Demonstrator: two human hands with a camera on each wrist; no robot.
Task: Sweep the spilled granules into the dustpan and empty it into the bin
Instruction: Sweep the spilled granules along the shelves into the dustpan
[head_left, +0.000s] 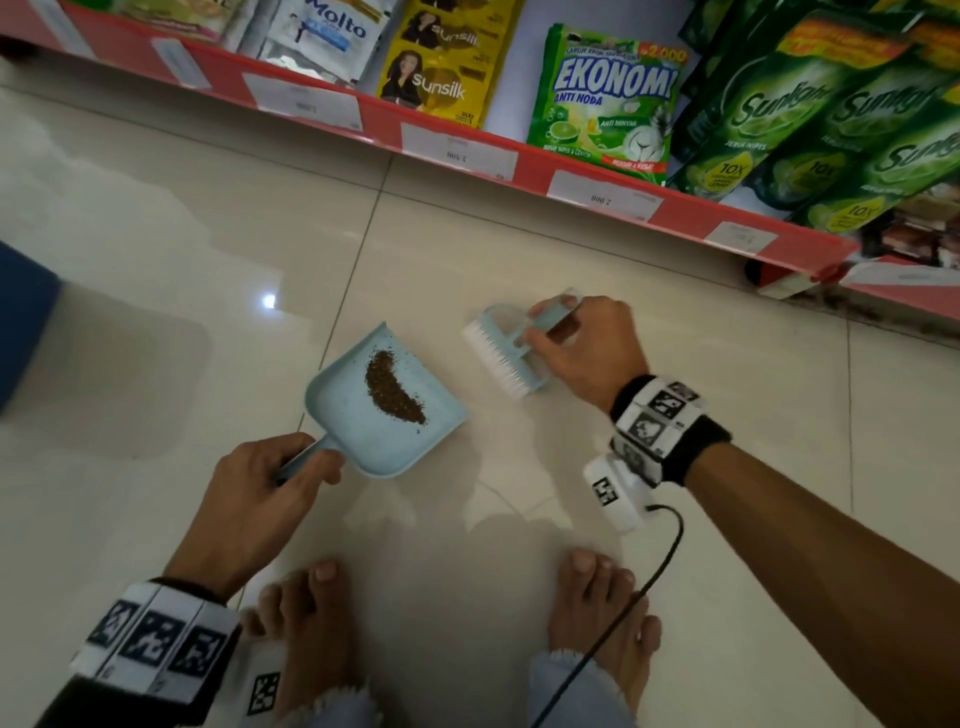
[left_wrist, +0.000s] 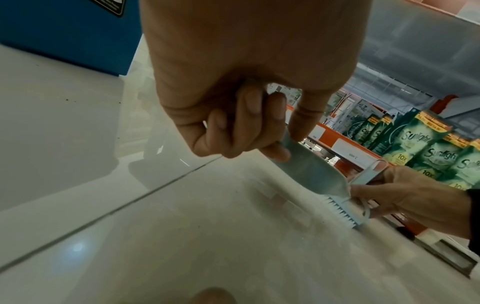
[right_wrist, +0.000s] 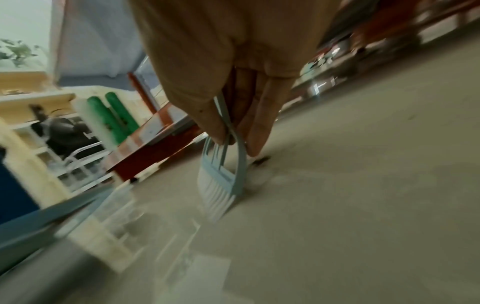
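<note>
A pale blue dustpan (head_left: 363, 415) is held over the tiled floor, and a curved heap of brown granules (head_left: 392, 389) lies inside it. My left hand (head_left: 265, 488) grips its handle; from the left wrist the dustpan (left_wrist: 311, 170) shows from below, fingers (left_wrist: 249, 123) curled round the handle. My right hand (head_left: 582, 348) holds a small pale blue brush (head_left: 506, 348) with white bristles just right of the pan. In the blurred right wrist view the brush (right_wrist: 221, 179) has its bristles down at the floor.
A blue bin (head_left: 23, 317) stands at the left edge, seen also as a blue bin (left_wrist: 67, 35) from the left wrist. A red shelf (head_left: 467, 150) of detergent and shampoo packs runs along the back. My bare feet (head_left: 452, 623) are below the pan. A black cable (head_left: 639, 592) hangs from my right wrist.
</note>
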